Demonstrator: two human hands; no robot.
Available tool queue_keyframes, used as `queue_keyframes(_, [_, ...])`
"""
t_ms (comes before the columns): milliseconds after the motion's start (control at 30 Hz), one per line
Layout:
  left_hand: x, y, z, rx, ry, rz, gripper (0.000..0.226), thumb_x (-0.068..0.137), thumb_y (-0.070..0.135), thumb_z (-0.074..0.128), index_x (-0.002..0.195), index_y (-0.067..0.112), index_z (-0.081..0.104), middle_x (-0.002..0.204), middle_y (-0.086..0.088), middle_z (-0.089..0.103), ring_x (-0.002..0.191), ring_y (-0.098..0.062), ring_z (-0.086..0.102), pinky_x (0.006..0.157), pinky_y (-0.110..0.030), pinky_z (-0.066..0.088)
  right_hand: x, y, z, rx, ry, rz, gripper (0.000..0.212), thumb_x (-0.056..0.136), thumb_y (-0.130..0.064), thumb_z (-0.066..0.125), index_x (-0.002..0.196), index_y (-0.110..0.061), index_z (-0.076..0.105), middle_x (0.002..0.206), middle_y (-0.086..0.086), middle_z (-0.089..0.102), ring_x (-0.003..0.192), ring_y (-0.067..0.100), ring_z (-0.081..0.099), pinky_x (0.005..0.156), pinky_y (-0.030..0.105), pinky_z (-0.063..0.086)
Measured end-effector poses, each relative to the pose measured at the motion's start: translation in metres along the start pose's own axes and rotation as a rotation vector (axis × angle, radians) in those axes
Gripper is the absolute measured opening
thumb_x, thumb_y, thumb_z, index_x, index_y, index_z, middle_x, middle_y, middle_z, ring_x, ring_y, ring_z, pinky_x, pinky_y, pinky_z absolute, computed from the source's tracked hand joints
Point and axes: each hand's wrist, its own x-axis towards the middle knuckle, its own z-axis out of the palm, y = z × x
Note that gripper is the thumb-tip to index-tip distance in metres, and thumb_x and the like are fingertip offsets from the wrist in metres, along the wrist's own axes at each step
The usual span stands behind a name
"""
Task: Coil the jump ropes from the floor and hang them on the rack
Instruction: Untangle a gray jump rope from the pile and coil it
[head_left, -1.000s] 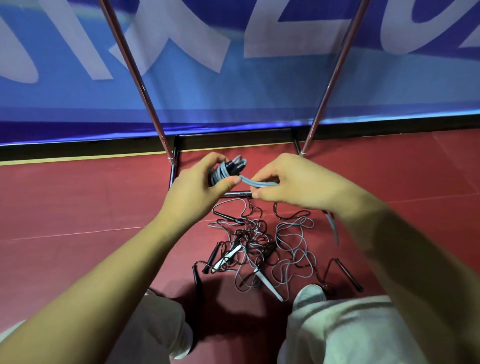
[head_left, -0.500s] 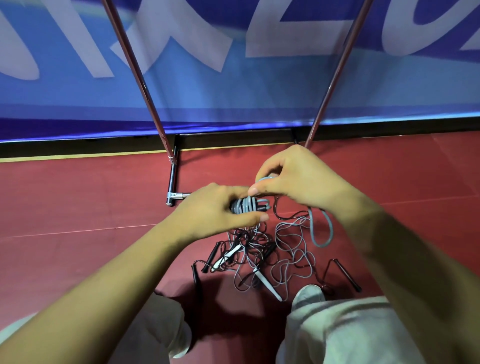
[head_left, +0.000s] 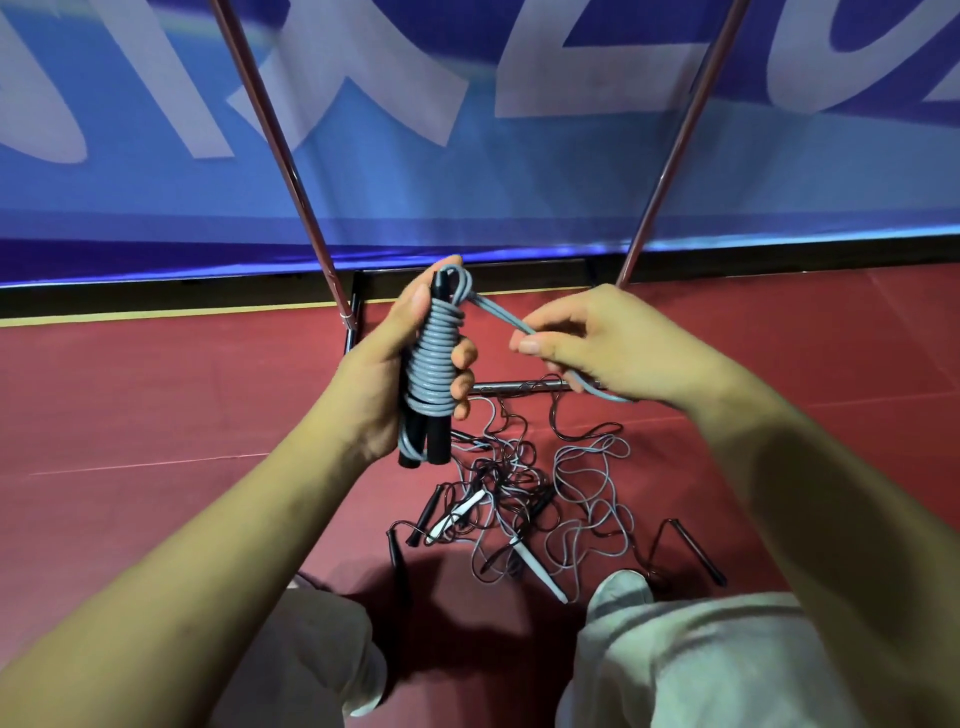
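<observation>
My left hand grips a grey jump rope wound in tight turns around its two black handles, held upright. My right hand pinches the free end of the same grey cord, which runs from the top of the coil down past my fingers. On the red floor below lies a tangled pile of jump ropes, grey and dark cords with black and white handles. The rack's two slanted metal poles rise to the left and right, and its base bar lies on the floor behind my hands.
A blue banner with large white letters hangs just behind the rack. My knees in light trousers and a white shoe tip are at the bottom, close to the pile. One black handle lies off to the right.
The coil has been turned from lying sideways to upright and lifted. My right hand has moved right and drawn the free end out from the top of the coil.
</observation>
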Motion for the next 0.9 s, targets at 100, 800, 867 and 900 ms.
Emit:
queue_keyframes(100, [-0.002, 0.002, 0.006, -0.113, -0.088, -0.088, 0.038, 0.092, 0.053, 0.039, 0.096, 0.027, 0.067, 0.064, -0.001, 0.053, 0.048, -0.015, 0.052, 0.047, -0.025, 0.048, -0.001, 0.006, 0.001, -0.046, -0.064, 0.078, 0.013, 0.095, -0.021, 0.062, 0.092, -0.014, 0.073, 0.062, -0.001, 0.061, 0.045, 0.01, 0.051, 0.043, 0.016, 0.037])
queue_keyframes(800, [0.008, -0.017, -0.024, 1.583, 0.178, -0.09, 0.04, 0.086, 0.045, 0.071, 0.122, 0.03, 0.062, 0.077, 0.012, 0.055, 0.091, -0.03, 0.067, 0.075, -0.033, 0.049, -0.009, -0.019, 0.021, -0.403, -0.22, -0.074, 0.017, 0.088, -0.031, 0.068, 0.084, -0.017, 0.076, 0.065, 0.005, 0.062, 0.058, 0.014, 0.045, 0.059, 0.033, 0.04])
queue_keyframes(867, [0.008, -0.015, -0.022, 1.616, 0.059, -0.129, 0.043, 0.09, 0.046, 0.065, 0.129, 0.029, 0.058, 0.085, 0.009, 0.059, 0.098, -0.029, 0.066, 0.078, -0.033, 0.048, -0.01, -0.019, 0.019, -0.352, -0.197, -0.065, 0.015, 0.087, -0.031, 0.069, 0.081, -0.019, 0.076, 0.064, 0.004, 0.061, 0.058, 0.012, 0.044, 0.059, 0.033, 0.04])
queue_keyframes(900, [0.007, -0.014, -0.022, 1.654, 0.013, -0.116, 0.044, 0.092, 0.05, 0.061, 0.132, 0.031, 0.056, 0.092, 0.007, 0.064, 0.1, -0.028, 0.065, 0.08, -0.033, 0.049, -0.009, -0.019, 0.019, -0.33, -0.185, -0.066, 0.014, 0.087, -0.03, 0.069, 0.081, -0.019, 0.076, 0.065, 0.003, 0.062, 0.058, 0.011, 0.045, 0.059, 0.033, 0.04])
